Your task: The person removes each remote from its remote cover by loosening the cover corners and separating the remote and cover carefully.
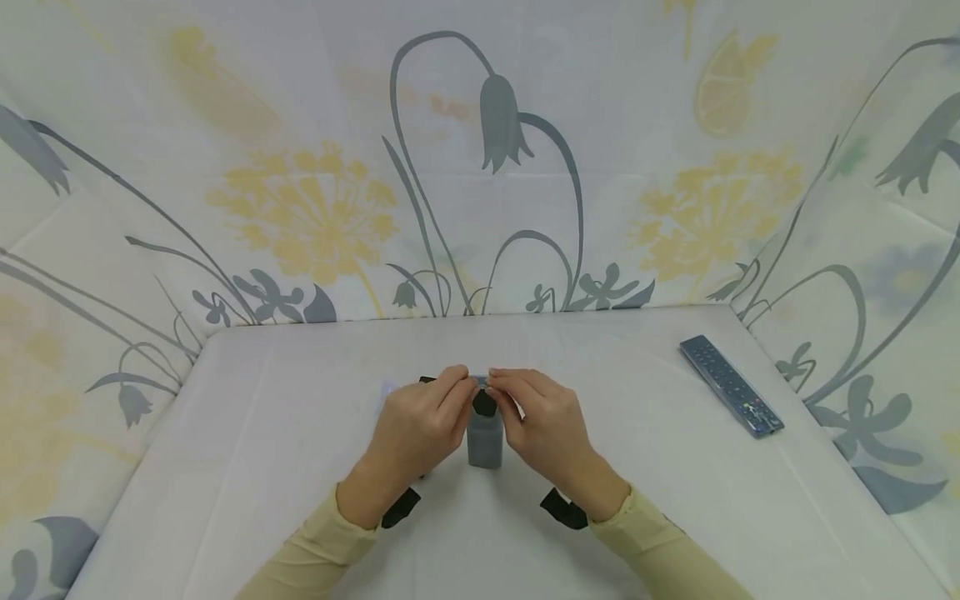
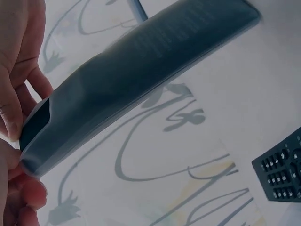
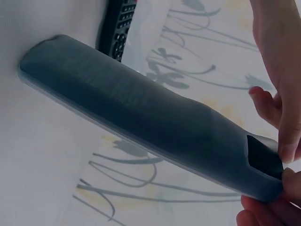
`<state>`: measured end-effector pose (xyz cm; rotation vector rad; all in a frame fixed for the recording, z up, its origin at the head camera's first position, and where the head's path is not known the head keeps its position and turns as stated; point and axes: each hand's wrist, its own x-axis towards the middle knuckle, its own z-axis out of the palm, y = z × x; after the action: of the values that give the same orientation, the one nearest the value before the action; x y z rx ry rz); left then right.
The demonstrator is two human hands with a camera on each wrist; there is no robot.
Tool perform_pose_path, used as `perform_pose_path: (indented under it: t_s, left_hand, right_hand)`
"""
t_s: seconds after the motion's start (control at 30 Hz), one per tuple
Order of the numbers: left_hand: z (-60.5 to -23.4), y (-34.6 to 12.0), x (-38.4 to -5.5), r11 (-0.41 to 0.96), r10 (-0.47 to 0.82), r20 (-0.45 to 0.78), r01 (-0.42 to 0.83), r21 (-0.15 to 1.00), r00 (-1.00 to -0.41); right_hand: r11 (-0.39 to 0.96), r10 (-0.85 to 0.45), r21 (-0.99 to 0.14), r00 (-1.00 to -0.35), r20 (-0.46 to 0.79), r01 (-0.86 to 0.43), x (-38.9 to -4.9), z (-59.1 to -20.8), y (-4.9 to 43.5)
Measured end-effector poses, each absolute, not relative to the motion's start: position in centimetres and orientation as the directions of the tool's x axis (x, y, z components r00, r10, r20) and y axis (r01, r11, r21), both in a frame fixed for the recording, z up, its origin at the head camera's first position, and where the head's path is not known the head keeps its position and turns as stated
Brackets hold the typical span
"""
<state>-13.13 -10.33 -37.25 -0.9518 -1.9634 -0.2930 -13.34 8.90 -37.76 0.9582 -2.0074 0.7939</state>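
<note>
Both hands pinch a smooth, elongated grey sleeve (image 1: 484, 437) — translucent.

A long grey remote control in a translucent sleeve (image 1: 484, 437) is stood on end at the middle of the white-covered table (image 1: 300, 467), its top end pinched between the left hand (image 1: 417, 427) and the right hand (image 1: 544, 427). A second, dark flat remote control (image 1: 731, 385) is laid well apart at the right, near the flower-printed backdrop cloth (image 1: 480, 167) hung behind the table.
</note>
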Motion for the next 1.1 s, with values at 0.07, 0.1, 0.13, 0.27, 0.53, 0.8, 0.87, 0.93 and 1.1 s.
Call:
perform_pose_path:
  t_s: [0.07,0.1,0.13,0.27,0.53,0.8,0.87,0.93,1.1]
  left_hand:
    - [-37.29,-10.44,-13.2,0.68,0.494,0.815,0.719,-0.146,-0.302]
    - [-37.3,-10.49,-13.23,0.683,0.482,0.819,0.719,-0.129,-0.31]
    - [-37.3,-10.54,-13.26,0.684,0.469,0.824,0.721,-0.111,-0.318]
    - [-37.21,-10.66,-13.3,0.683,0.436,0.833,0.728,-0.06,-0.341]
    - [-37.0,-10.62,-13.35,0.662,0.392,0.824,0.747,0.055,-0.408]
    - [-36.76,-10.35,-13.39,0.665,0.324,0.79,0.719,0.201,-0.521]
    - [-36.71,-10.24,-13.36,0.67,0.313,0.78,0.708,0.223,-0.542]
    - [-36.72,-10.18,-13.36,0.67,0.303,0.768,0.699,0.25,-0.564]
    - [-36.81,-10.27,-13.54,0.609,0.276,0.684,0.673,0.42,-0.675]
  right_hand:
    - [0.506,-0.352,-0.226,-0.439,0.827,-0.832,-13.36,-37.82,8.9]
    - [0.496,-0.353,-0.239,-0.445,0.823,-0.835,-13.34,-37.86,8.9]
    - [0.484,-0.354,-0.254,-0.453,0.818,-0.837,-13.33,-37.92,8.91]
    - [0.444,-0.339,-0.32,-0.488,0.804,-0.837,-13.31,-38.17,8.96]
    - [0.364,-0.292,-0.399,-0.509,0.81,-0.842,-13.24,-38.09,8.97]
    - [0.417,-0.31,-0.311,-0.455,0.835,-0.854,-13.35,-37.96,8.87]
    - [0.433,-0.315,-0.301,-0.455,0.833,-0.85,-13.37,-38.02,8.81]
    - [0.441,-0.315,-0.294,-0.453,0.834,-0.848,-13.4,-38.07,8.75]
    - [0.425,-0.301,-0.325,-0.47,0.83,-0.845,-13.4,-38.15,8.64]
